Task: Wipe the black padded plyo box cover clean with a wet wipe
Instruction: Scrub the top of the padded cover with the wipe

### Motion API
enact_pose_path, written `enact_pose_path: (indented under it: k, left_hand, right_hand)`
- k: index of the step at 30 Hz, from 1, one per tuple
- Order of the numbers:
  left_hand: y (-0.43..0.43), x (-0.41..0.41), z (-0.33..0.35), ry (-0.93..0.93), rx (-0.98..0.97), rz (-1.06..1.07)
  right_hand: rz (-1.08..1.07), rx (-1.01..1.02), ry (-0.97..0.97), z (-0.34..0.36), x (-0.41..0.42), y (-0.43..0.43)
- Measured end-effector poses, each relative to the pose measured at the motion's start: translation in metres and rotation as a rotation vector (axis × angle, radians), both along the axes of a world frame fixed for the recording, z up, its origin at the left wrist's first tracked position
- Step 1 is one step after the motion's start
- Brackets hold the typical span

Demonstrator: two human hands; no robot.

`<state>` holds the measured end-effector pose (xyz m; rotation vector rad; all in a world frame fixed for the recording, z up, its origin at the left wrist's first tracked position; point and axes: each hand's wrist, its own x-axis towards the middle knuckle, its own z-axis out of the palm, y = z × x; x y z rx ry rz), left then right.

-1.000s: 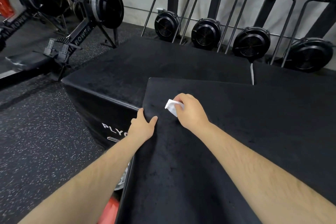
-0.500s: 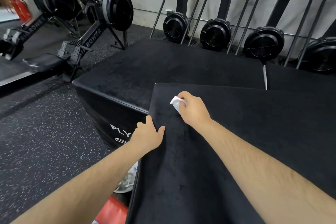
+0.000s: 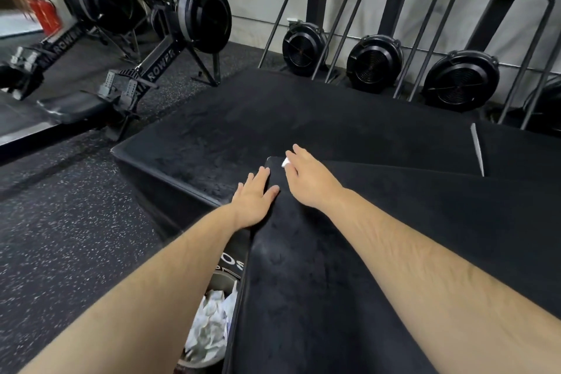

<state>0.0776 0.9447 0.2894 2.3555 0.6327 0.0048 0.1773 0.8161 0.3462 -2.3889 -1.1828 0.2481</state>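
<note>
The black padded plyo box cover [image 3: 349, 267] fills the lower middle and right of the view. My right hand [image 3: 306, 179] lies near its far left corner and presses a small white wet wipe [image 3: 285, 162] onto the top; only a corner of the wipe shows past the fingers. My left hand [image 3: 253, 196] rests flat along the cover's left edge just beside it, fingers straight, thumb on the top surface.
A lower black plyo box [image 3: 243, 130] stands just beyond, another [image 3: 522, 146] at the right. A bin of crumpled white wipes [image 3: 209, 322] sits on the speckled floor [image 3: 60, 237] below my left arm. Rowing machines [image 3: 170, 48] stand left, fan machines [image 3: 375, 64] along the wall.
My right hand has pushed the wipe farther away, up to the cover's far left corner. My left hand has slid forward along the edge and flattened out.
</note>
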Motion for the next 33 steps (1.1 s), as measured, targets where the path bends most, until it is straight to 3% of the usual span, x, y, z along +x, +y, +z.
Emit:
enact_pose_path:
  k: [3,11,17,23,27,33]
  left_hand:
    - [0.004,0.0,-0.001,0.019,-0.038,-0.021]
    - [0.011,0.004,-0.008,-0.002,-0.123,-0.032]
    - [0.01,0.005,-0.008,-0.027,-0.193,-0.031]
    - [0.006,0.003,-0.001,-0.038,-0.315,0.003]
    - [0.006,0.002,0.002,-0.089,-0.442,0.044]
    - [0.011,0.006,0.0,-0.083,-0.57,0.18]
  right_hand:
    - [0.081,-0.202,-0.052,-0.029,-0.001,0.007]
    - [0.071,-0.306,-0.133,-0.039,0.014,0.04]
    - [0.047,-0.174,-0.203,-0.057,-0.007,0.039]
    - [0.055,-0.269,-0.144,-0.035,0.021,0.06]
    - [0.122,-0.125,-0.205,-0.045,0.004,0.05]
    - [0.07,-0.246,-0.23,-0.038,0.017,0.054]
